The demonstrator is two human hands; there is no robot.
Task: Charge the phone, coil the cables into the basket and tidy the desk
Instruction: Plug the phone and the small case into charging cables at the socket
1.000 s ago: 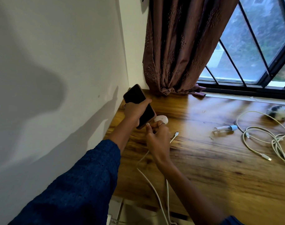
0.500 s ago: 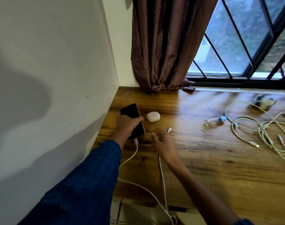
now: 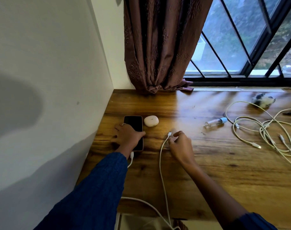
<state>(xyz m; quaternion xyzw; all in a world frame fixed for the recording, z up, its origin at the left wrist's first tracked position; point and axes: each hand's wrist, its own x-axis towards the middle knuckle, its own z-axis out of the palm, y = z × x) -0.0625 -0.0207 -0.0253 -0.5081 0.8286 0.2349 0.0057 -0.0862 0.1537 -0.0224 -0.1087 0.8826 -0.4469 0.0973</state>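
The black phone (image 3: 133, 123) lies flat on the wooden desk (image 3: 216, 176) close to the left wall. A white charging cable (image 3: 132, 156) is plugged into its near end and runs off the desk's front edge. My left hand (image 3: 127, 136) rests on the phone, fingers spread onto the desk beside it and thumb across the screen. My right hand (image 3: 180, 144) pinches a second white cable (image 3: 162, 163) just behind its free plug, to the right of the phone. A tangle of pale loose cables (image 3: 264, 130) lies at the right. No basket is in view.
A white earbud case (image 3: 151, 120) sits right of the phone's far end. A small clear bottle with a blue cap (image 3: 216, 122) lies mid-desk. A black-and-white object (image 3: 263, 100) lies near the window. A brown curtain (image 3: 158, 47) hangs at the back corner.
My left hand has lowered the phone from the air onto the desk, now with a cable plugged in. My right hand moved right, away from the phone, with the second cable.
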